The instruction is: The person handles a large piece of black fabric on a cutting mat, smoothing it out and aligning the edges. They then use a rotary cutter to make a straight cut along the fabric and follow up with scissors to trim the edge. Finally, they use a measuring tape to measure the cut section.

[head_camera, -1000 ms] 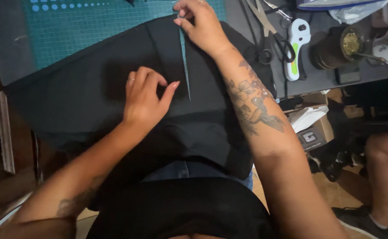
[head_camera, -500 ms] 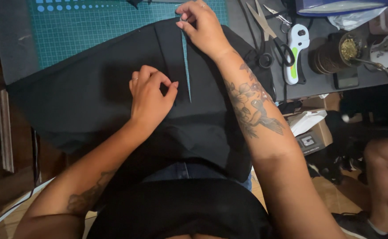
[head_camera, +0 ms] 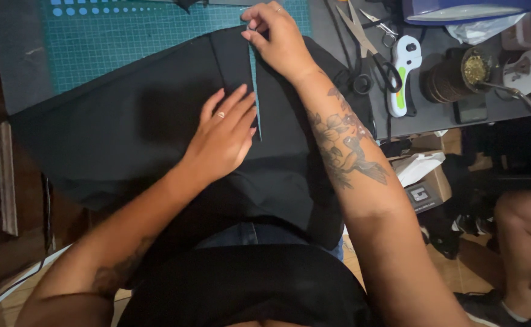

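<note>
A black fabric (head_camera: 126, 127) lies over a teal cutting mat (head_camera: 132, 42) and hangs off the table's near edge. A narrow slit runs down the cloth, showing the mat beneath. My left hand (head_camera: 223, 136) lies flat on the fabric, fingers spread, just left of the slit. My right hand (head_camera: 277, 36) pinches the fabric edge at the top of the slit, near the mat's far side. Its tattooed forearm crosses the cloth on the right.
Scissors (head_camera: 368, 51), a white and green rotary cutter (head_camera: 403, 72) and a dark round cup (head_camera: 453, 75) lie on the grey table to the right. A cardboard box (head_camera: 426, 181) sits below the table edge. Another person's leg (head_camera: 520, 242) is at the lower right.
My left hand has gone from curled fingers to flat, spread fingers beside the slit. My right hand stays pinched at the top of the slit.
</note>
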